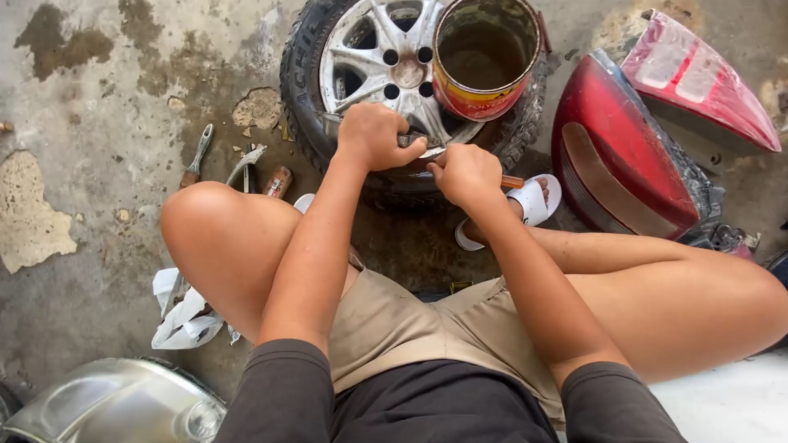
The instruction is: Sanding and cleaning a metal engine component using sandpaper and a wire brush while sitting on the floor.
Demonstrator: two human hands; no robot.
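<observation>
**Down on the concrete, both hands on that little metal part**

Over the wheel [386, 70] lying flat on the floor is where you've got it: a small grey metal piece [417, 141], resting against the tyre's near edge. Your left hand [373, 135] is clenched around one end of it. Your right hand [466, 174] is fisted on a thin tool with an orange-brown handle [510, 181], tip hidden under your fingers, so I can't tell what kind it is.

The part looks stiff and fairly light, probably gritty rather than slick. I'd say grip it by the thick end, close to where the tool bites, so it doesn't twist.

An open paint can [484, 57] sits on the rim just beyond your knuckles. Red tail lights [624, 156] lie to your right, pliers [246, 164] and a screwdriver [197, 160] on the floor to your left.
</observation>
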